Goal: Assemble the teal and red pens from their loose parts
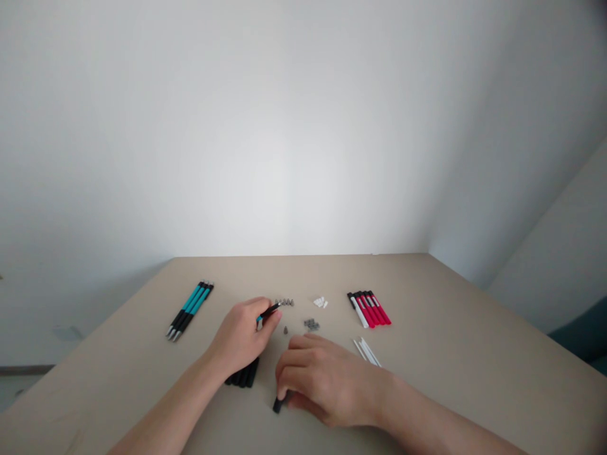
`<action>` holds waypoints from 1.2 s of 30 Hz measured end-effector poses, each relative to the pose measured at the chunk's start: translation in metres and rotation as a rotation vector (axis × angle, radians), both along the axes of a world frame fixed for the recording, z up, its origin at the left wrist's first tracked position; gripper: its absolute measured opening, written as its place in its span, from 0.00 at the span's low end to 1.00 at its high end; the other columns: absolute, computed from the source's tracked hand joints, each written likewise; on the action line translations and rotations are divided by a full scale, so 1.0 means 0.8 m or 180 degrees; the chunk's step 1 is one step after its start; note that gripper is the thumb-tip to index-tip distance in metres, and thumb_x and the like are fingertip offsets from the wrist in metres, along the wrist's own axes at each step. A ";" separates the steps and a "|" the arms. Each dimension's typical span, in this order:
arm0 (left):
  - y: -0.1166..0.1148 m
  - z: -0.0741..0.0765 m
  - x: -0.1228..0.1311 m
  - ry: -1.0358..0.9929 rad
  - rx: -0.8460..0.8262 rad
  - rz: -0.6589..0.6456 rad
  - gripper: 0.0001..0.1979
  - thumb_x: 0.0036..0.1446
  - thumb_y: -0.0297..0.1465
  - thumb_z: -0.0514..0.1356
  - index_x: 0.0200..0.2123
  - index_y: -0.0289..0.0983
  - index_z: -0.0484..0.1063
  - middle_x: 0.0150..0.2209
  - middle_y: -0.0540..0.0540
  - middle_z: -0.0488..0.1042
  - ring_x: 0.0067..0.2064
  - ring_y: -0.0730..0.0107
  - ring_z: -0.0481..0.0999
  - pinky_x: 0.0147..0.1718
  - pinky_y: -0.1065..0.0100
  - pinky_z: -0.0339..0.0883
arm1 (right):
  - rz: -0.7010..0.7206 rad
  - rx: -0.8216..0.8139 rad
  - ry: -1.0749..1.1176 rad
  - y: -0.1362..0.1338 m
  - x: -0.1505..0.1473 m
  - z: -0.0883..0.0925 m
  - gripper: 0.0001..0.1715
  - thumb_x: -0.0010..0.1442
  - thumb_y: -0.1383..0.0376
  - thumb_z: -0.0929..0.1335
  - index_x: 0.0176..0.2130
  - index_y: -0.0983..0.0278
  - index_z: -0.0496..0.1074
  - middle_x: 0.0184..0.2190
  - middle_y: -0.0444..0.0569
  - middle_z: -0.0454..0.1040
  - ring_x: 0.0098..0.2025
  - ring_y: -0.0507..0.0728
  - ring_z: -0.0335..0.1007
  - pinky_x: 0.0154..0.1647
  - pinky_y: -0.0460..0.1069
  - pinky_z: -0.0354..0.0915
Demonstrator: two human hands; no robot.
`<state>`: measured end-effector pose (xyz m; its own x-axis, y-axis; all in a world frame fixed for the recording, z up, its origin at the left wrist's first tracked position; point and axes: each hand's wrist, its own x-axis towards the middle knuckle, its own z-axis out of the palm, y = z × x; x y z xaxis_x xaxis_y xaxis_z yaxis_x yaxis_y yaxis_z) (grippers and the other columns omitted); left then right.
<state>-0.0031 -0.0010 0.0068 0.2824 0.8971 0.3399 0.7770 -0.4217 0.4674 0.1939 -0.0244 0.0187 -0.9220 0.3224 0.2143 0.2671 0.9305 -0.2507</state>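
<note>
Right hand, nearer than grey pieces, pinches a black tube; left hand, left of them, holds a blue-black barrel; brushing could scatter them.

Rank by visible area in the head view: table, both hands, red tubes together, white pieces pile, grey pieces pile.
1. Table
2. Right hand
3. Left hand
4. Red tubes, as a group
5. White pieces and grey pieces: piles look about alike, so not ranked
</note>
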 end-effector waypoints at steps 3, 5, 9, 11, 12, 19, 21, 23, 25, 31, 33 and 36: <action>0.000 0.002 0.001 0.0003 -0.0035 -0.0026 0.16 0.63 0.38 0.49 0.25 0.38 0.62 0.25 0.49 0.69 0.28 0.69 0.67 0.29 0.70 0.58 | 0.0079 0.0079 -0.0056 0.000 0.000 -0.001 0.08 0.61 0.69 0.65 0.41 0.63 0.71 0.35 0.47 0.73 0.40 0.55 0.65 0.41 0.48 0.60; 0.000 0.003 0.001 0.0011 -0.0054 -0.0029 0.15 0.63 0.38 0.49 0.25 0.38 0.62 0.25 0.49 0.69 0.28 0.68 0.67 0.29 0.70 0.58 | 0.0092 0.0176 -0.0059 0.000 0.001 0.000 0.12 0.60 0.70 0.64 0.45 0.63 0.70 0.36 0.47 0.72 0.38 0.55 0.65 0.40 0.48 0.60; 0.000 0.002 0.000 0.0000 -0.0094 -0.0042 0.15 0.63 0.38 0.50 0.25 0.38 0.62 0.26 0.49 0.69 0.29 0.68 0.67 0.29 0.70 0.58 | -0.0223 0.0186 0.0148 0.002 0.006 0.004 0.21 0.57 0.72 0.64 0.50 0.62 0.68 0.37 0.50 0.70 0.36 0.56 0.64 0.38 0.48 0.62; -0.001 0.003 0.000 -0.0021 -0.0121 -0.0045 0.15 0.63 0.37 0.50 0.25 0.38 0.62 0.26 0.49 0.69 0.29 0.68 0.67 0.29 0.70 0.57 | -0.0531 0.0053 0.0528 0.005 0.009 0.006 0.18 0.58 0.73 0.63 0.48 0.63 0.68 0.37 0.51 0.70 0.38 0.56 0.65 0.40 0.49 0.63; -0.001 0.004 0.000 -0.0028 -0.0129 -0.0042 0.15 0.62 0.37 0.50 0.25 0.38 0.62 0.25 0.49 0.68 0.29 0.69 0.67 0.28 0.70 0.57 | -0.0712 -0.0017 0.0794 0.007 0.010 0.006 0.16 0.59 0.74 0.62 0.46 0.63 0.68 0.37 0.51 0.70 0.39 0.57 0.65 0.40 0.49 0.63; -0.006 0.009 0.001 0.0014 -0.0197 -0.0096 0.13 0.61 0.35 0.51 0.25 0.38 0.62 0.25 0.50 0.69 0.28 0.70 0.67 0.27 0.71 0.56 | -0.1892 -0.0292 0.2107 0.022 0.015 -0.011 0.07 0.61 0.70 0.65 0.41 0.61 0.69 0.32 0.47 0.72 0.32 0.53 0.67 0.32 0.47 0.65; -0.008 0.011 0.002 0.0068 -0.0278 -0.0167 0.12 0.61 0.35 0.51 0.25 0.38 0.64 0.25 0.51 0.69 0.28 0.71 0.67 0.27 0.72 0.55 | -0.1939 -0.0436 0.2205 0.024 0.014 -0.014 0.07 0.61 0.69 0.65 0.41 0.61 0.69 0.32 0.46 0.72 0.32 0.52 0.68 0.30 0.46 0.65; -0.009 0.012 0.003 0.0124 -0.0343 -0.0252 0.12 0.60 0.35 0.52 0.25 0.38 0.64 0.26 0.51 0.70 0.28 0.71 0.67 0.26 0.72 0.55 | -0.1902 -0.0552 0.2266 0.023 0.012 -0.015 0.07 0.61 0.69 0.65 0.41 0.61 0.69 0.32 0.46 0.73 0.32 0.52 0.68 0.29 0.45 0.65; -0.010 0.012 0.003 0.0185 -0.0382 -0.0330 0.12 0.59 0.35 0.52 0.25 0.38 0.64 0.25 0.51 0.70 0.27 0.71 0.67 0.26 0.72 0.55 | -0.1834 -0.0634 0.2268 0.021 0.011 -0.015 0.08 0.60 0.69 0.66 0.41 0.61 0.69 0.33 0.45 0.73 0.32 0.51 0.69 0.28 0.44 0.65; -0.012 0.013 0.005 0.0212 -0.0425 -0.0482 0.12 0.59 0.35 0.53 0.24 0.38 0.64 0.25 0.52 0.70 0.27 0.72 0.68 0.26 0.73 0.56 | -0.1708 -0.0602 0.2109 0.020 0.011 -0.011 0.06 0.59 0.69 0.67 0.40 0.61 0.70 0.31 0.45 0.73 0.29 0.51 0.67 0.29 0.45 0.65; -0.013 0.013 0.006 0.0177 -0.0432 -0.0511 0.12 0.59 0.35 0.53 0.24 0.37 0.64 0.25 0.52 0.70 0.27 0.72 0.68 0.26 0.73 0.56 | -0.1719 -0.0587 0.2069 0.020 0.012 -0.011 0.06 0.59 0.69 0.67 0.39 0.61 0.70 0.30 0.45 0.72 0.29 0.51 0.67 0.29 0.45 0.64; -0.014 0.014 0.005 0.0140 -0.0454 -0.0538 0.11 0.59 0.35 0.53 0.26 0.38 0.65 0.26 0.51 0.71 0.28 0.72 0.69 0.26 0.73 0.56 | -0.1738 -0.0613 0.2064 0.019 0.012 -0.012 0.06 0.59 0.68 0.67 0.39 0.62 0.70 0.30 0.45 0.72 0.30 0.51 0.67 0.30 0.45 0.64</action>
<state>0.0012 -0.0120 0.0184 0.4444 0.8739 0.1970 0.7219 -0.4796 0.4988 0.2037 -0.0090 0.0089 -0.3426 0.7688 0.5399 0.4138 0.6395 -0.6480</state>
